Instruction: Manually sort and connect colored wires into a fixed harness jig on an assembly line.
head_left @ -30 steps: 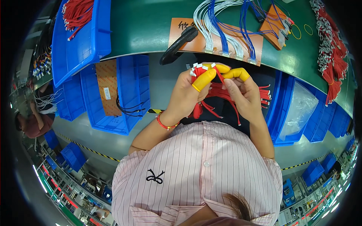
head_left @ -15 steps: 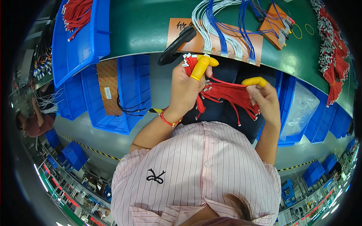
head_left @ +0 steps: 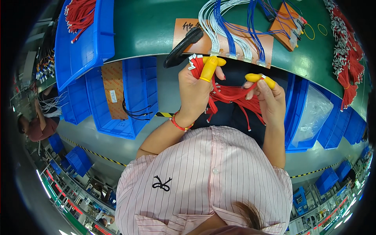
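In the head view, held a red wire bundle (head_left: 198, 69) in the left hand (head_left: 194, 93), thumb and forefinger pressed together without a visible gap, with white connectors (head_left: 192, 62) fanned above the knuckles. Pinched a red wire end (head_left: 263, 76) between right-hand (head_left: 270, 102) thumb and yellow-covered fingers (head_left: 254, 78); could not tell whether one strand or more. Draped loose red wires (head_left: 236, 95) between both hands, over the dark lap (head_left: 229, 113), just below the green bench (head_left: 145, 31). Risked a tangle, by pulling one strand through so crossed a pile; risked shedding or misaligning connectors, by easing the left thumb on so thick a fan; perhaps also risked catching the black curved handle (head_left: 182, 47) near the bench edge, by lifting the bundle carelessly. Compared with half a second earlier, brought the right fingertips slightly inward and upward, showed a white tip there, and swapped a taut line for sagging wires. Kept the left grip almost unmoved.
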The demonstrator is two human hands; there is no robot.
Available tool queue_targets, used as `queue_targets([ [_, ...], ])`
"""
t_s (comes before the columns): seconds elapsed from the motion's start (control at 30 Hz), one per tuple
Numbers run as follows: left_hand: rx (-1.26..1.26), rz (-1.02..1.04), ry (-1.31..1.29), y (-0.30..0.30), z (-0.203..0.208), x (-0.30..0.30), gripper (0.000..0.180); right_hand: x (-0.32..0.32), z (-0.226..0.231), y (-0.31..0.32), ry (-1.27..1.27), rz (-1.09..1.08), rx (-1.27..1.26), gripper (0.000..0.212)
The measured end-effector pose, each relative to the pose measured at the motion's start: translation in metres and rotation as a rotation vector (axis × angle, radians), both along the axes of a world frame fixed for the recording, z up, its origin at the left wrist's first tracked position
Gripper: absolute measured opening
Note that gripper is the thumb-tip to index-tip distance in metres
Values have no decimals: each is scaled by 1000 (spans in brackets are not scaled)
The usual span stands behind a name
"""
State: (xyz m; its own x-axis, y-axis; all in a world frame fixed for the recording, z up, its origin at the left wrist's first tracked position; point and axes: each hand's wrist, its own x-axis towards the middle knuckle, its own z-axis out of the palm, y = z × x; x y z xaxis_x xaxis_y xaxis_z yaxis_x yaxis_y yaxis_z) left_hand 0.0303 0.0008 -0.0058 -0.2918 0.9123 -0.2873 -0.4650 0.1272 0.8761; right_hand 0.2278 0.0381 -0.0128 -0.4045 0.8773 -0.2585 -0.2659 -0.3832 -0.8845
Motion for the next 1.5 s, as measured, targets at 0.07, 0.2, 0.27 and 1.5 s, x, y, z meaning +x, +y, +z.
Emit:
queue_targets([
  [0.07, 13, 16, -20, 2, 0, 1, 22, -5, -1, 1, -75, 1, 71, 27],
  [0.2, 74, 69, 50, 4, -5, 8, 23, -10, 2, 4, -147, -29, 143, 28],
  [0.27, 37, 39, -110, 5, 0, 5, 24, -12, 5, 6, -173, -60, 166, 28],
  [1.5, -126, -326, -300, -24, -4, -56, 38, -22, 8, 9, -67, -242, 6, 29],
])
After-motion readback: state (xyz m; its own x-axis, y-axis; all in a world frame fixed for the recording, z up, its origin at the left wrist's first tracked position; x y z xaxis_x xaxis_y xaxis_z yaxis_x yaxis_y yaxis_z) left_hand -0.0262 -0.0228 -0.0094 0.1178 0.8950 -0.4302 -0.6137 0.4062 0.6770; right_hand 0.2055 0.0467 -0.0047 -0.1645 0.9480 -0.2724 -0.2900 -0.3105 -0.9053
